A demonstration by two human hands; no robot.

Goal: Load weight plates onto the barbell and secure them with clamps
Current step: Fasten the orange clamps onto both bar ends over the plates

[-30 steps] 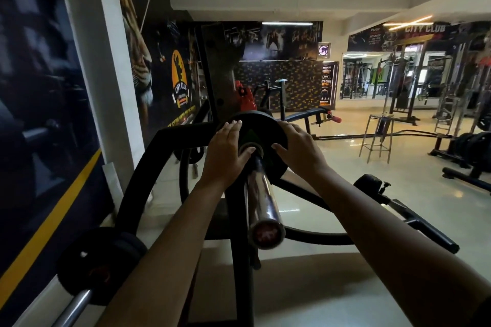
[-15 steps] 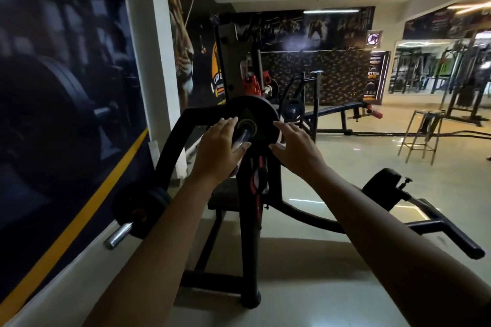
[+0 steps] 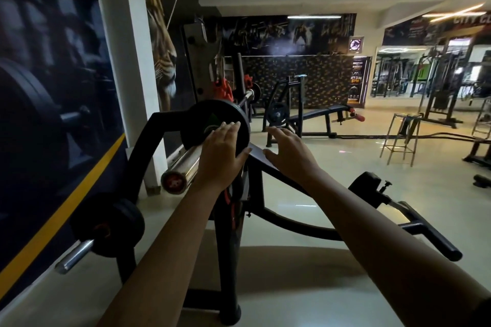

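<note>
Since half a second ago the view has swung, so the bar's [image 3: 186, 164] chrome end now points down-left rather than straight at the camera, and the right hand [image 3: 289, 154] has come off the plate [image 3: 210, 117]. That black plate sits on the bar's sleeve, well in from the end cap, with bare chrome showing between plate and cap. Left hand [image 3: 220, 156] lies flat over the plate's lower right face, fingers straight and together, fingertips near the hub, thumb spread out past the rim; its grip is open, pressing rather than clasping. Right hand hovers just beside the plate's right edge, apart from it, fingers spread and slightly curled, grip open and holding nothing. Both forearms reach up from the bottom of the frame. Under the hands stands the black rack [image 3: 225, 233] with curved arms; the bar lies above its upright, though the hands hide the point of rest. A second, smaller plate [image 3: 111, 225] sits on a short peg low on the left, well apart from both hands. Orange clamps [image 3: 224, 89] hang on a stand behind the plate, beyond the reach of either hand
</note>
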